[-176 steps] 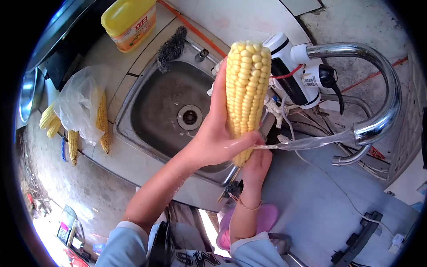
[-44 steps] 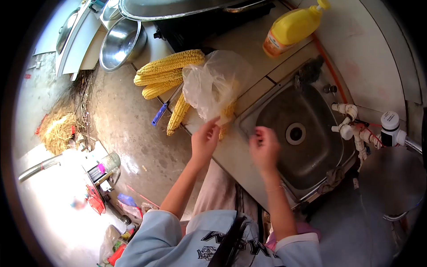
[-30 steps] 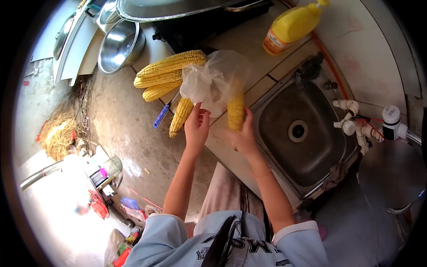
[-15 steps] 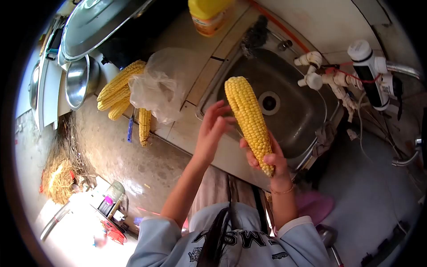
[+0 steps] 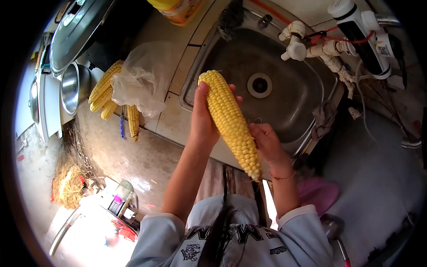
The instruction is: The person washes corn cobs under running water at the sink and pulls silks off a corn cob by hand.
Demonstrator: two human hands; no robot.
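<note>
A husked yellow corn cob [image 5: 230, 124] is tilted in front of me, over the near edge of the metal sink [image 5: 284, 107]. My left hand [image 5: 205, 113] is wrapped round its upper, thick part. Near the cob's lower half, my right hand [image 5: 266, 141] has its fingers bent against the right side. A thin strand shows beside those fingers. More corn cobs [image 5: 106, 91] lie on the counter at the left, partly under a clear plastic bag [image 5: 141, 84], and another cob [image 5: 133, 121] sticks out below the bag.
A blue-handled tool [image 5: 122, 127] lies beside the cobs. Behind them are a metal bowl [image 5: 73, 89] and a large lidded pan [image 5: 78, 33]. White pipes [image 5: 329, 48] and a heater tap [image 5: 362, 40] stand right of the sink, a yellow bottle [image 5: 178, 10] at the back.
A cob has been picked up from beside the bag and brought over the sink's edge. My left hand, apart from it half a second ago, has closed round its upper end. The view has shifted right.
</note>
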